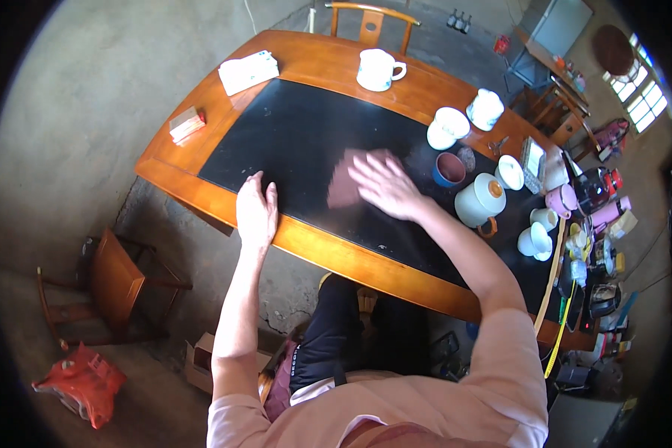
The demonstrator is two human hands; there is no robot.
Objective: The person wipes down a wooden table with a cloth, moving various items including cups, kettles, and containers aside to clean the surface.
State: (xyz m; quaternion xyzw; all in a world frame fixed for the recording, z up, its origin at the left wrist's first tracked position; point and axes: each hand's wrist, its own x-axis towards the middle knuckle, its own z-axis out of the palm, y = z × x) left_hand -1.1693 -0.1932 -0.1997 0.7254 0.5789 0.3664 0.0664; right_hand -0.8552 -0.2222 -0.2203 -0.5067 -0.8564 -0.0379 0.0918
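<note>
My right hand [385, 187] lies over a reddish-brown cloth [344, 182] and holds it down against the black table top [297, 129]. Its fingers are extended, and both hand and cloth look blurred. My left hand [257, 210] rests at the near edge of the wooden table [336, 260], holding nothing, thumb apart from the fingers. To the right of the cloth stands a blue cup with a brown inside [449, 169]. Close by are a pale lidded teapot [480, 200], a white flared cup [448, 129] and a dark stone-like lump [466, 159].
A white mug [378, 70], a tissue pack [249, 73] and a small box [187, 125] sit along the table's far and left sides. Scissors [498, 145], cups and a yellow tape measure [561, 330] crowd the right. A chair [112, 280] and red bag [84, 383] are on the floor.
</note>
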